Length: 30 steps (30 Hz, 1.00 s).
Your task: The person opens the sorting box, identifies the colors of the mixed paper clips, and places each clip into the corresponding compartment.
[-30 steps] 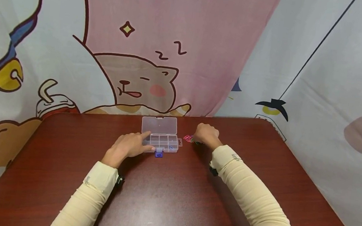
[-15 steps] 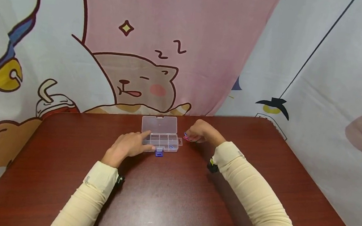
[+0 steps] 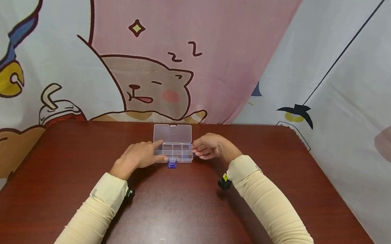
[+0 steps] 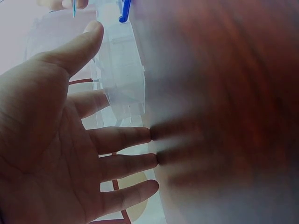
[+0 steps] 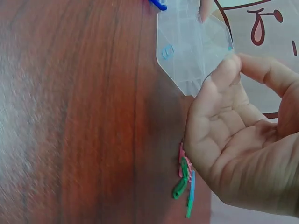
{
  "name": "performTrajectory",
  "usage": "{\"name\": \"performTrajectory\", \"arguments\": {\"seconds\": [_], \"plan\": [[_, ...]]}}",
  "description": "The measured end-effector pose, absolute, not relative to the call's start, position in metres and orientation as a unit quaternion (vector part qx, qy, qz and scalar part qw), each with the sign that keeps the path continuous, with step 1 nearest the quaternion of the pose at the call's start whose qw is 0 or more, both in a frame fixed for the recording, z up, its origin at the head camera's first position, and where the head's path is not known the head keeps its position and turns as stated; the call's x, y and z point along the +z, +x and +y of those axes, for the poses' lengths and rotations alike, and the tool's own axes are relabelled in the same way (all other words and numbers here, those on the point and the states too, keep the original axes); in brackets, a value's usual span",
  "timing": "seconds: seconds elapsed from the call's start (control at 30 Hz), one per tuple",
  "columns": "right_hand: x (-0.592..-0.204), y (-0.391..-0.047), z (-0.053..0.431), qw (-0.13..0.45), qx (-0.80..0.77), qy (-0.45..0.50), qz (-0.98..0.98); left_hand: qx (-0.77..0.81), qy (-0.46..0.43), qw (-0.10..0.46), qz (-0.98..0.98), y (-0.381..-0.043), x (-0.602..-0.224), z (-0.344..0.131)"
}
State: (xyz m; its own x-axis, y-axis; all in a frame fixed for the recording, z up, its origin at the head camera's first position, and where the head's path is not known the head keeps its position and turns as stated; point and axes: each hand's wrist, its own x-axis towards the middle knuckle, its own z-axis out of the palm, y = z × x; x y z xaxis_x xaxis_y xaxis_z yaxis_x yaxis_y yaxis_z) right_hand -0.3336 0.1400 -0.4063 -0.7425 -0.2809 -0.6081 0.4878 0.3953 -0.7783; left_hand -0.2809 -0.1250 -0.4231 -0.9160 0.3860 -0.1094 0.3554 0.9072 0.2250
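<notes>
A clear plastic compartment box (image 3: 172, 152) with a blue latch (image 3: 172, 164) stands at the table's far side, its lid (image 3: 172, 133) raised. My left hand (image 3: 139, 158) rests at the box's left end, thumb near the front edge. Its fingers look straight in the left wrist view. Over the box's right end, my right hand (image 3: 211, 146) pinches a blue paper clip (image 4: 74, 8) between thumb and fingertip. Another blue paper clip (image 5: 167, 52) lies inside a compartment. Beneath the right hand, several pink, green and blue paper clips (image 5: 183, 175) lie on the table, partly hidden in the right wrist view.
The brown table (image 3: 172, 214) reaches back to a cartoon-printed curtain (image 3: 201, 59) hanging behind it. A second printed cloth (image 3: 360, 94) hangs along the right side.
My right hand has lifted from the loose paper clips and moved left to the box with a blue paper clip. My left hand has stayed in place.
</notes>
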Motion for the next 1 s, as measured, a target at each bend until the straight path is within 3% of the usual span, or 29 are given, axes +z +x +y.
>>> {"name": "performTrajectory", "arguments": {"seconds": [0.23,1.0], "plan": [[-0.417,-0.333,0.14,0.381,-0.571,0.082,0.722,0.102,0.191,0.079,0.973,-0.281,-0.424,-0.125],[-0.406,-0.323,0.122,0.295,-0.441,0.047,0.847,0.1,0.184,0.074,0.975,-0.28,-0.423,-0.124]]}}
